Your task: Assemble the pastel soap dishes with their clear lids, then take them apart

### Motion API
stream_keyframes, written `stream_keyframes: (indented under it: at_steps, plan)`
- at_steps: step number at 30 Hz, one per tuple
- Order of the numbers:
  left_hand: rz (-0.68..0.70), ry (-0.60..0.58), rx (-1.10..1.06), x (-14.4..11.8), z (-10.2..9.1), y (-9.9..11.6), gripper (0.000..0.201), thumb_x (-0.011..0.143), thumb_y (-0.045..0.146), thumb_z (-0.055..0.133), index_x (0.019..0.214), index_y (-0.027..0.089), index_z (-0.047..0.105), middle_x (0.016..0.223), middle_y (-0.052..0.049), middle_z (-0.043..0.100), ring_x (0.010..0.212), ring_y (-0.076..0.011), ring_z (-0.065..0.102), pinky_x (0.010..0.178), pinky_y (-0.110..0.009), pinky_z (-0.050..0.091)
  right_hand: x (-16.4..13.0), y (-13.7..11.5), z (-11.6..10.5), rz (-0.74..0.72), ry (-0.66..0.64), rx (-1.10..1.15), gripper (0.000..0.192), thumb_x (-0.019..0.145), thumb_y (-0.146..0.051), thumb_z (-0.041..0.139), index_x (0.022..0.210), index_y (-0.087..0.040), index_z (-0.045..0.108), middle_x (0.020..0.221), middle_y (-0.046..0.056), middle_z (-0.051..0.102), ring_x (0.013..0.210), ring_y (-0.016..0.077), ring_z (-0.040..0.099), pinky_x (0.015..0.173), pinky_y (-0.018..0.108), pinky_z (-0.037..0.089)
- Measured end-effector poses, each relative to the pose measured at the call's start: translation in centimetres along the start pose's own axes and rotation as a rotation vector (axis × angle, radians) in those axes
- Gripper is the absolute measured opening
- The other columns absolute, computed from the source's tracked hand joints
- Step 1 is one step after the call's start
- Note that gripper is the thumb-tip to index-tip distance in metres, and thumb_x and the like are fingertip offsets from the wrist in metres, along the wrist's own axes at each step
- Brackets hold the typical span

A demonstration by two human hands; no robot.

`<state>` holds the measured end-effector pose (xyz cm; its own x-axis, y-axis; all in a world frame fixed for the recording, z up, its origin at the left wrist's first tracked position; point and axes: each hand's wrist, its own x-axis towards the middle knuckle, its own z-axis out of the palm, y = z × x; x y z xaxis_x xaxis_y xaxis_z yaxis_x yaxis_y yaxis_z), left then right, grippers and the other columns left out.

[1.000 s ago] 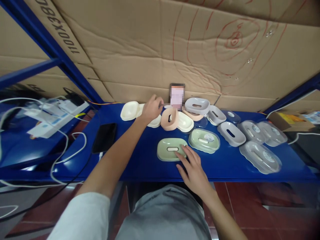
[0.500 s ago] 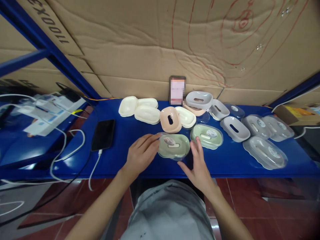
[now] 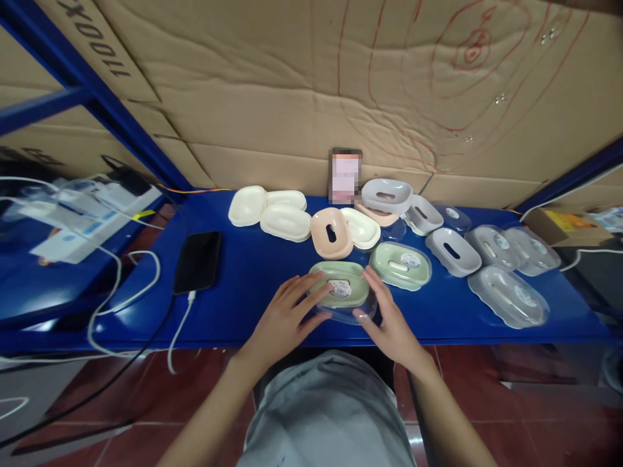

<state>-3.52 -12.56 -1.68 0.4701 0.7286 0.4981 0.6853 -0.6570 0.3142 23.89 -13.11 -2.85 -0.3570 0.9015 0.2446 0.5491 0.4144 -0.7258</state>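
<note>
Just in front of the pink soap dish (image 3: 331, 241), my left hand (image 3: 287, 319) and right hand (image 3: 389, 322) press spread fingers (image 3: 311, 299) onto the green soap dish (image 3: 339, 290), whose clear lid (image 3: 357, 312) rests on the blue tabletop (image 3: 253, 285).

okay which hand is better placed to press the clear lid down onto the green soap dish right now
Probably the left hand: its fingers already lie across the top of the clear lid on the green dish. The right hand only touches the lid's right edge, better suited to steadying it.
</note>
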Motion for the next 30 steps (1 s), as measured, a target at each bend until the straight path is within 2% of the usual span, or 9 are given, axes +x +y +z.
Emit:
stream_keyframes:
  at_steps: [2,4,8,11,13,17,22,26,30]
  plan:
    - [-0.030,0.056,0.009,0.2,0.3,-0.1,0.042,0.107,0.029,0.061,0.149,0.029,0.057,0.148,-0.010,0.068,0.139,-0.0261,0.065,0.121,-0.053,0.049,0.3,0.0,-0.4,-0.003,-0.068,-0.005,0.094,0.100,-0.049,0.071,0.174,-0.036,0.014,0.182,0.011,0.013,0.167,0.0332,0.019,0.129,0.059,0.037]
    - [-0.050,0.080,0.013,0.4,0.4,-0.2,0.040,0.108,0.027,0.060,0.148,0.030,0.058,0.145,-0.010,0.070,0.136,-0.0256,0.067,0.123,-0.054,0.047,0.8,0.1,-0.7,-0.013,-0.102,-0.010,0.099,0.097,-0.051,0.075,0.174,-0.037,0.014,0.182,0.011,0.014,0.167,0.0346,0.019,0.128,0.059,0.039]
    - [-0.041,0.030,-0.020,0.4,0.5,-0.3,0.050,0.106,0.035,0.065,0.155,0.030,0.053,0.152,-0.012,0.065,0.141,-0.0286,0.063,0.125,-0.056,0.044,1.9,0.5,-1.1,-0.058,-0.055,0.039,0.077,0.103,-0.045,0.067,0.170,-0.037,0.029,0.177,0.010,0.032,0.163,0.0324,0.032,0.128,0.057,0.039]
    - [-0.065,-0.061,-0.096,0.0,0.4,0.0,0.068,0.101,0.046,0.071,0.162,0.030,0.044,0.160,-0.014,0.057,0.150,-0.0325,0.054,0.126,-0.058,0.044,2.2,0.8,-1.2,-0.056,-0.038,0.106,0.069,0.106,-0.043,0.063,0.168,-0.036,0.034,0.177,0.010,0.032,0.163,0.0299,0.032,0.129,0.055,0.039]
    - [-0.106,-0.078,-0.153,-0.2,0.4,0.1,0.069,0.102,0.046,0.069,0.163,0.030,0.042,0.165,-0.014,0.051,0.156,-0.0333,0.047,0.126,-0.057,0.044,2.2,0.8,-1.2,-0.053,-0.086,0.112,0.077,0.103,-0.046,0.068,0.169,-0.036,0.030,0.179,0.010,0.027,0.165,0.0299,0.027,0.130,0.056,0.037]
    - [-0.199,0.007,-0.230,-0.2,0.5,0.0,0.051,0.104,0.039,0.067,0.153,0.033,0.055,0.173,-0.013,0.037,0.159,-0.0336,0.041,0.125,-0.055,0.046,2.3,0.8,-1.1,-0.067,-0.144,0.052,0.102,0.094,-0.054,0.078,0.173,-0.035,0.018,0.180,0.012,0.020,0.166,0.0331,0.022,0.129,0.058,0.037]
    - [-0.318,0.044,-0.262,-0.2,0.9,-0.6,0.046,0.103,0.040,0.068,0.148,0.033,0.060,0.168,-0.012,0.045,0.149,-0.0318,0.055,0.122,-0.054,0.050,2.9,0.9,-0.3,-0.064,-0.031,0.000,0.068,0.107,-0.042,0.060,0.170,-0.037,0.032,0.174,0.010,0.038,0.163,0.0298,0.033,0.128,0.056,0.039]
    - [-0.317,0.018,-0.277,-0.4,0.8,-0.7,0.047,0.104,0.041,0.066,0.150,0.032,0.057,0.166,-0.011,0.050,0.150,-0.0299,0.055,0.121,-0.051,0.051,2.7,0.9,0.3,-0.064,-0.003,-0.024,0.064,0.106,-0.044,0.064,0.165,-0.033,0.040,0.173,0.013,0.039,0.161,0.0304,0.037,0.128,0.056,0.040]
    - [-0.290,0.000,-0.279,-0.4,0.6,-0.5,0.048,0.103,0.039,0.068,0.150,0.032,0.057,0.169,-0.011,0.046,0.153,-0.0283,0.051,0.123,-0.049,0.049,2.1,0.9,0.5,-0.104,-0.002,-0.039,0.068,0.104,-0.043,0.068,0.164,-0.029,0.038,0.176,0.015,0.033,0.161,0.0299,0.038,0.126,0.053,0.044]
